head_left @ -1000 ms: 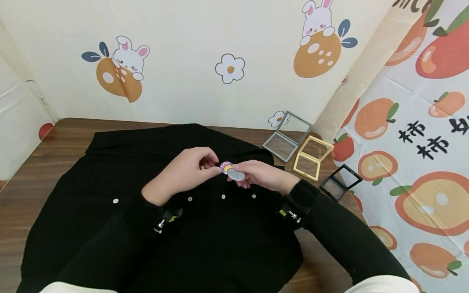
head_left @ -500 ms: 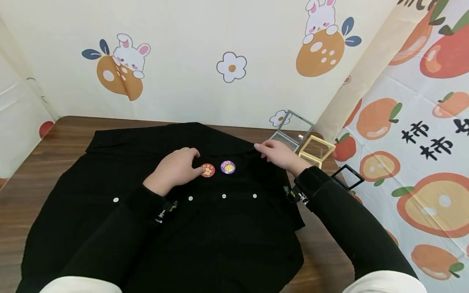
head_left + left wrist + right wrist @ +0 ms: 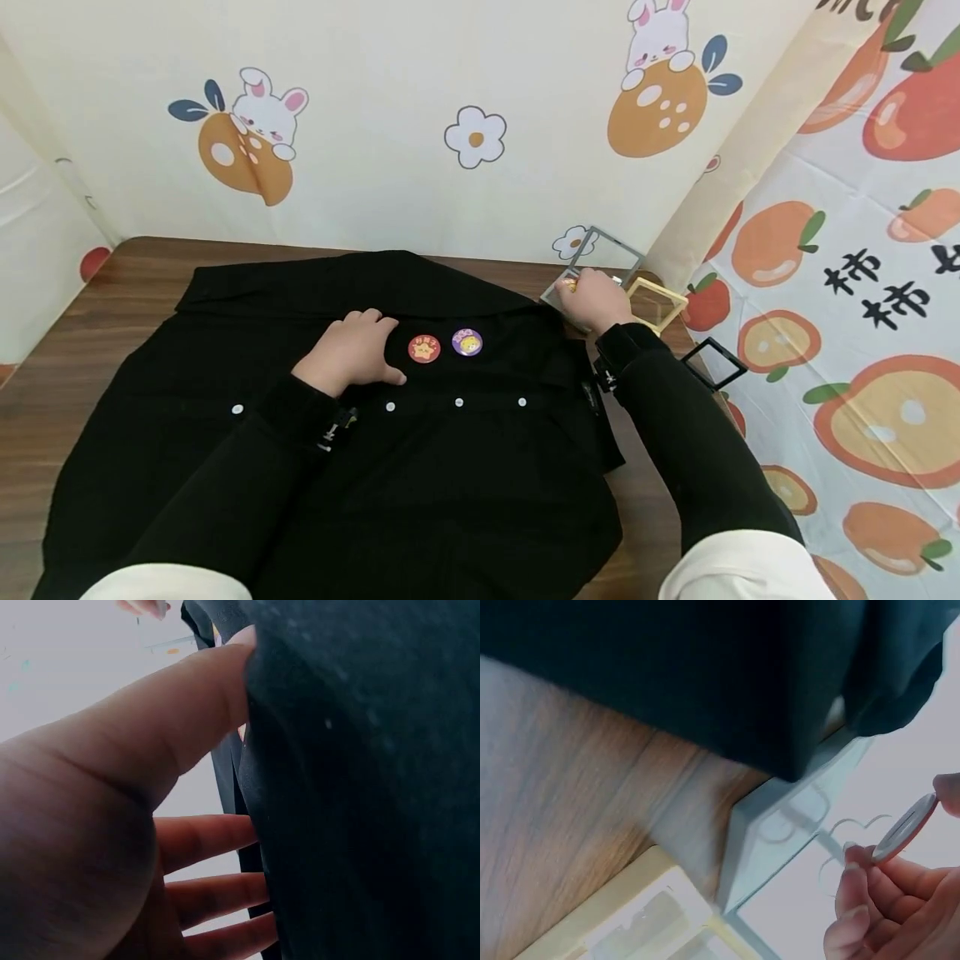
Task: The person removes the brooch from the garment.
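A black shirt with white buttons is spread over the table. On it lie two round button badges side by side: a red badge with a yellow star shape and a purple badge. Just left of the red one, my left hand rests on the cloth, thumb apart from the fingers. My right hand is over the grey hinged frame at the back right. Between thumb and finger it pinches another button badge, silvery on its back with a reddish rim.
Beside the grey frame stand a yellow hinged frame and a black one, partly behind my right arm. A cream wall cloth rises behind the wooden table, and a fruit-print cloth hangs on the right.
My right hand has left the badges and gone right to the grey frame, where a badge shows in its fingers. My left hand has drawn back from the red badge, now fully in view.
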Demonstrator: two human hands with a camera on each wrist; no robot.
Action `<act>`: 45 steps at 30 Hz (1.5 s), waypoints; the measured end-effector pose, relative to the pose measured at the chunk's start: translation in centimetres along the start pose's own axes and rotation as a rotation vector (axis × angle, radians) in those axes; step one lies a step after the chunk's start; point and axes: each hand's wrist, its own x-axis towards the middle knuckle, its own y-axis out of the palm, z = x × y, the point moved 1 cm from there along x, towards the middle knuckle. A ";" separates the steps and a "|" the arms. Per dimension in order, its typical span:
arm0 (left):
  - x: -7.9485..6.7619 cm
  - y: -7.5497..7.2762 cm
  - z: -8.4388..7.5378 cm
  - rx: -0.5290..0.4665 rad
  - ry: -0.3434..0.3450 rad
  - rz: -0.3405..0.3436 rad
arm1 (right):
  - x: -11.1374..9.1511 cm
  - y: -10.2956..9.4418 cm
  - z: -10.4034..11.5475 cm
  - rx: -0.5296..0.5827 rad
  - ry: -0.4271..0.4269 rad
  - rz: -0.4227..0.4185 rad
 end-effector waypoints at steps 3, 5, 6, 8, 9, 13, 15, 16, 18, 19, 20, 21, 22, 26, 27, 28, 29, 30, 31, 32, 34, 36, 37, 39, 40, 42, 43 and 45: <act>0.1 0.2 -0.1 0.021 0.000 -0.016 | 0.7 0.3 -0.6 -0.064 0.031 0.012; 0.1 0.2 -0.1 0.036 -0.002 -0.023 | 1.1 0.4 -0.9 -0.080 0.056 0.027; 0.1 0.2 -0.1 0.040 -0.001 -0.027 | 1.3 0.4 -1.0 -0.083 0.070 0.031; 0.1 0.2 -0.1 0.046 0.000 -0.032 | 1.6 0.5 -1.2 -0.087 0.094 0.046; 0.1 0.2 -0.1 0.051 0.001 -0.035 | 1.7 0.5 -1.2 -0.086 0.100 0.059; 0.1 0.3 -0.1 0.062 -0.002 -0.031 | 1.9 0.6 -1.1 -0.095 0.123 0.096; 0.1 0.3 -0.2 0.068 -0.003 -0.026 | 1.9 0.7 -1.1 -0.103 0.131 0.106; 0.1 0.3 -0.2 0.068 -0.004 -0.024 | 2.0 0.8 -1.1 -0.107 0.139 0.109; 0.0 0.3 -0.3 0.069 -0.004 -0.023 | 2.2 1.0 -1.2 -0.114 0.150 0.114; 0.0 0.3 -0.3 0.069 -0.004 -0.024 | 2.3 1.1 -1.3 -0.116 0.152 0.118; -0.1 0.2 -0.4 0.069 -0.005 -0.024 | 2.4 1.2 -1.3 -0.116 0.156 0.120; -0.1 0.2 -0.4 0.068 -0.006 -0.025 | 2.5 1.3 -1.4 -0.114 0.159 0.126; -0.2 0.1 -0.4 0.066 -0.008 -0.025 | 2.5 1.4 -1.4 -0.112 0.162 0.132; -0.2 0.0 -0.5 0.062 -0.005 -0.018 | 2.7 1.9 -1.5 -0.114 0.174 0.156; -0.2 -0.1 -0.5 0.060 -0.005 -0.016 | 2.7 2.0 -1.5 -0.114 0.178 0.159; -0.2 -0.1 -0.5 0.058 -0.007 -0.014 | 2.8 2.0 -1.5 -0.114 0.181 0.159; -0.2 -0.1 -0.5 0.059 -0.007 -0.013 | 2.7 2.0 -1.4 -0.110 0.183 0.157; -0.2 0.0 -0.4 0.058 -0.009 -0.012 | 2.8 2.1 -1.4 -0.110 0.183 0.156; -0.2 0.0 -0.3 0.059 -0.009 -0.014 | 2.7 2.1 -1.3 -0.107 0.182 0.153; -0.2 0.0 -0.2 0.060 -0.011 -0.015 | 2.7 2.1 -1.3 -0.101 0.183 0.148; -0.2 0.0 -0.1 0.060 -0.014 -0.017 | 2.6 2.1 -1.1 -0.094 0.182 0.139; -0.2 0.1 0.0 0.061 -0.012 -0.019 | 2.5 2.1 -1.0 -0.092 0.184 0.132; -0.2 0.0 0.0 0.061 -0.010 -0.020 | 2.5 2.2 -1.1 -0.091 0.186 0.130; -0.3 0.0 0.0 0.061 -0.009 -0.021 | 2.6 2.3 -1.2 -0.093 0.191 0.123; -0.3 0.0 -0.1 0.062 -0.008 -0.021 | 2.6 2.4 -1.2 -0.096 0.192 0.122; -0.3 -0.1 -0.1 0.063 -0.008 -0.020 | 2.7 2.5 -1.2 -0.101 0.193 0.121; -0.3 -0.1 -0.1 0.064 -0.008 -0.019 | 2.8 2.6 -1.3 -0.105 0.191 0.121; -0.4 -0.1 -0.1 0.064 -0.009 -0.014 | 2.5 2.4 -1.0 -0.117 0.187 0.126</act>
